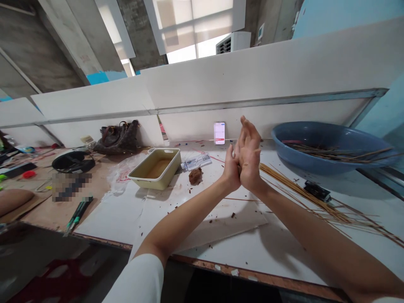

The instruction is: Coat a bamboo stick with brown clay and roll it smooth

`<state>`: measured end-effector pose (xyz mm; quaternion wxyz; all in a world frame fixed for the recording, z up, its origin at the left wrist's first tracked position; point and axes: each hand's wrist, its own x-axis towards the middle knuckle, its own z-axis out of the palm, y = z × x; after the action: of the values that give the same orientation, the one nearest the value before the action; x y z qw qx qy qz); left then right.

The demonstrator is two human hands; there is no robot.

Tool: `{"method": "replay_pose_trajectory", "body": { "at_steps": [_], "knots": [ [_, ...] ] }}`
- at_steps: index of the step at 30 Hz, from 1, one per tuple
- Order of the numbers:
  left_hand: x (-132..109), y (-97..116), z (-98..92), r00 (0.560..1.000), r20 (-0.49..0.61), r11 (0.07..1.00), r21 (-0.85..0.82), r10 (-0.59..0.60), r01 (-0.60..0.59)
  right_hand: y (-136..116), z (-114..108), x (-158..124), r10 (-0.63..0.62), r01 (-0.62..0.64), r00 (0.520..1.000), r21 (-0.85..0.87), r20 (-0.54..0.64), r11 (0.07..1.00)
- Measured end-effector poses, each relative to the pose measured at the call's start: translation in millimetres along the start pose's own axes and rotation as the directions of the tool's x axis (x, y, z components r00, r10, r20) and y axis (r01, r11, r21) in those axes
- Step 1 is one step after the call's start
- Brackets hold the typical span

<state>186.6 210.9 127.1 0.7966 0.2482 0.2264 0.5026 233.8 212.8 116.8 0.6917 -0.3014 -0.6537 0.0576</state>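
My sleeve [140, 275]: white. Lump [195, 176]: reddish brown. Tray [159, 184]: pale yellow, white-rimmed. Tub [311, 162]: blue. Sticks [295, 191]: golden tan. Cutter [80, 211]: black/green.

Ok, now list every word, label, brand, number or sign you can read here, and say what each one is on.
No text can be read with certainty.
Phone: marks on the lit screen, too small and partly masked.
Plastic bag: red print, too blurred.
Clear packet: faint print, too small.
Handbag: a pattern, no readable brand.
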Motion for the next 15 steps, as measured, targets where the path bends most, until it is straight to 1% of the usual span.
{"method": "replay_pose_trajectory", "body": {
  "at_steps": [3, 5, 8, 11, 13, 15],
  "knots": [
    [-2, -4, 0.6, 0.999, -0.037, 0.999, 0.047, 0.003, -0.001, 3, -7, 4, 0.012, -0.01, 1.0, -0.075, 0.018, 0.997],
    [-3, -6, 1.8, 0.999, -0.033, 0.998, 0.056, -0.029, 0.03, 8, -11, 6, 0.025, -0.021, 0.999, -0.131, 0.032, 0.991],
    [-7, -7, 2.8, 0.999, -0.007, 0.998, 0.058, -0.035, 0.036, 15, -13, 7, 0.029, -0.023, 0.999, -0.119, 0.044, 0.993],
    [-8, -11, 1.0, 0.999, 0.023, 0.998, 0.048, 0.042, -0.043, 16, -12, 6, 0.021, -0.016, 0.997, -0.073, 0.071, 0.997],
    [-7, -13, -0.4, 0.99, 0.08, 0.992, 0.033, 0.115, -0.118, 14, -12, 5, 0.022, -0.014, 0.994, -0.078, 0.105, 0.997],
    [-5, -15, -0.5, 0.98, 0.122, 0.987, 0.018, 0.159, -0.162, 11, -13, 4, 0.025, -0.016, 0.991, -0.072, 0.13, 0.997]
  ]
}}
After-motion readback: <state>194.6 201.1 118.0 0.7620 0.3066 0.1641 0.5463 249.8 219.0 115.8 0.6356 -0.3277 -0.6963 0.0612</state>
